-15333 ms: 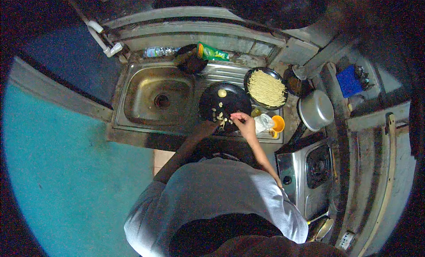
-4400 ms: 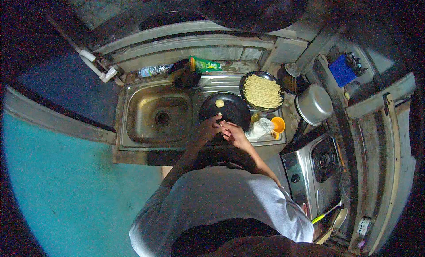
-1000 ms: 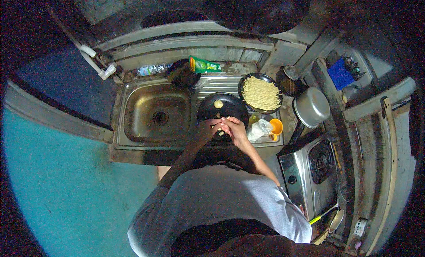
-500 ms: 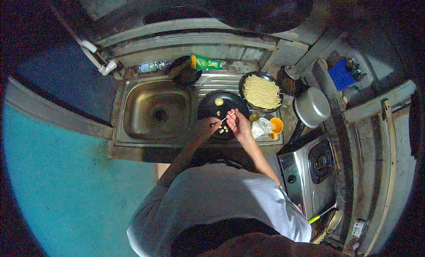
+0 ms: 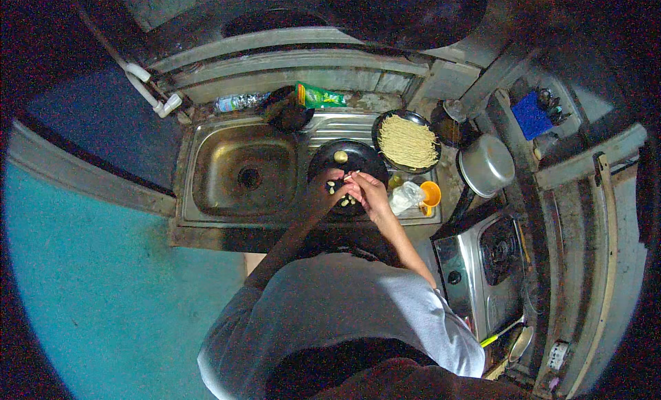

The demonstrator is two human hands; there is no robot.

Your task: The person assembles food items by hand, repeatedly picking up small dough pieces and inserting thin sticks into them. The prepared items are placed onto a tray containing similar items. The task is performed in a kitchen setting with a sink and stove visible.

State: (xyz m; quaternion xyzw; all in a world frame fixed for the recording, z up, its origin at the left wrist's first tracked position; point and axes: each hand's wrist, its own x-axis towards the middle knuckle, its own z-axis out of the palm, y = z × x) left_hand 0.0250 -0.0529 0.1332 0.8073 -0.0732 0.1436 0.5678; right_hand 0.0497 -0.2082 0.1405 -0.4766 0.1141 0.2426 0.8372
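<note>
Left hand [image 5: 329,184] and right hand [image 5: 372,192] have come together on my head feed; half a second ago they were apart with a thin strip between them. Now they meet over the black plate [image 5: 362,157], right fingertips pinched on a small pale piece [image 5: 350,176]. Left's shadowed, so I can't tell its grip. Loose pale cloves [image 5: 345,202] lie between six and eight o'clock on the plate, a round bulb [image 5: 341,157] near twelve, noodle-like strands [image 5: 407,141] off at two.
</note>
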